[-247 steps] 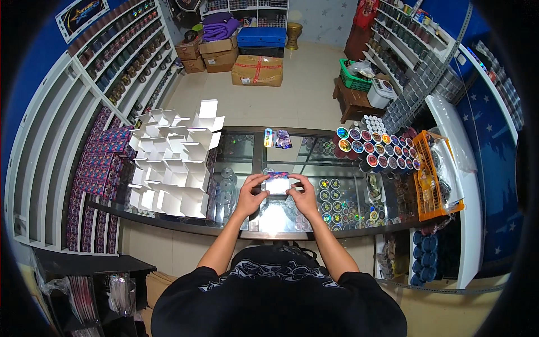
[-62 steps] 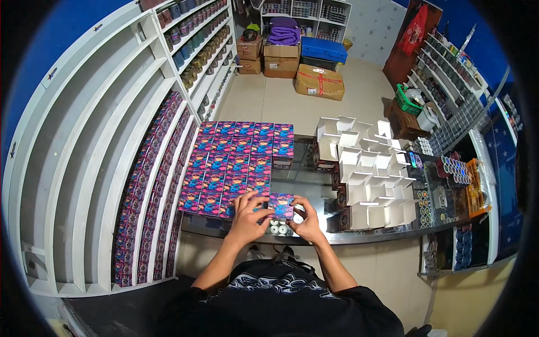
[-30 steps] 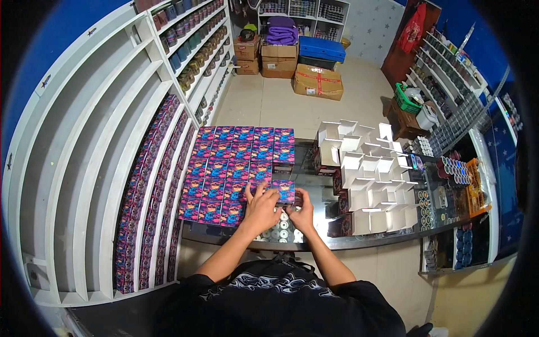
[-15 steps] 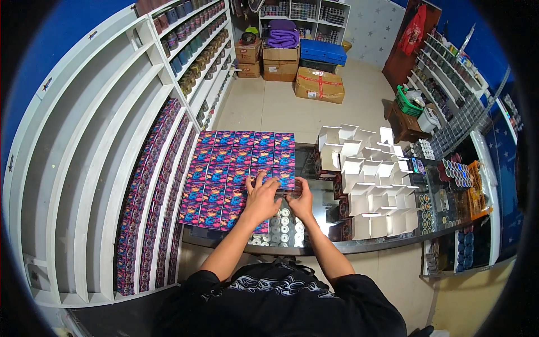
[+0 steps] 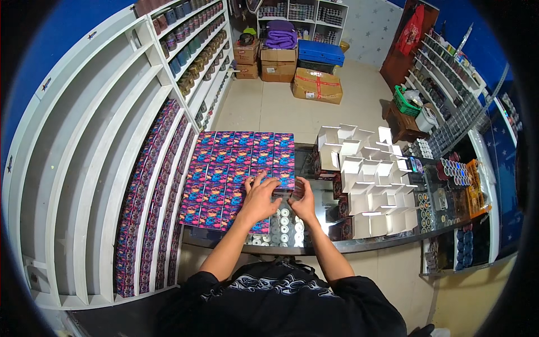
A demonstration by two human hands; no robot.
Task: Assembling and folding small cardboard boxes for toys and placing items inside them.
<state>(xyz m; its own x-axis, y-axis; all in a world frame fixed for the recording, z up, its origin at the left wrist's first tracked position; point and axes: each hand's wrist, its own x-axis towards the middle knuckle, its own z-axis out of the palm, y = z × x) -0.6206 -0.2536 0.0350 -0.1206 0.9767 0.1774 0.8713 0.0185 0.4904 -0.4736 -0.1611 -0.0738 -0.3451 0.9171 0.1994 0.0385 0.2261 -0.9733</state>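
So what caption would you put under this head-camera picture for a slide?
Both hands, left hand and right hand, press a colourful box into a grid of matching boxes on a glass counter, beside open white boxes.

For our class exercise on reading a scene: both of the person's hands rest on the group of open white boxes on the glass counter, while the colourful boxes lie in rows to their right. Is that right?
Not quite. The head view shows the left hand and right hand at the near edge of the colourful boxes, not on the open white boxes. Those stand untouched to the right on the glass counter; the colourful rows lie to the left.
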